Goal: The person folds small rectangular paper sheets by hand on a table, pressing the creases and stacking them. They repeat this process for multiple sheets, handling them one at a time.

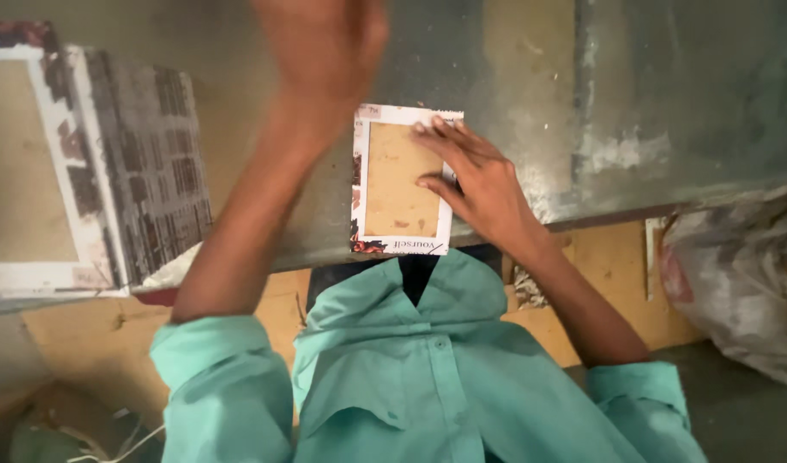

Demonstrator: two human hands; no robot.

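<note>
A small brown cardboard panel with printed paper folded round its edges lies on a worn grey table top near the front edge. My right hand rests flat on the panel's right side, fingers spread and pressing it down. My left hand is raised above the table, up and to the left of the panel. It is blurred, holds nothing that I can see, and its finger position is unclear.
A stack of larger paper-wrapped boards sits at the table's left. A crumpled plastic bag lies low at the right. Yellowish wooden boards show below the table edge. My green shirt fills the bottom.
</note>
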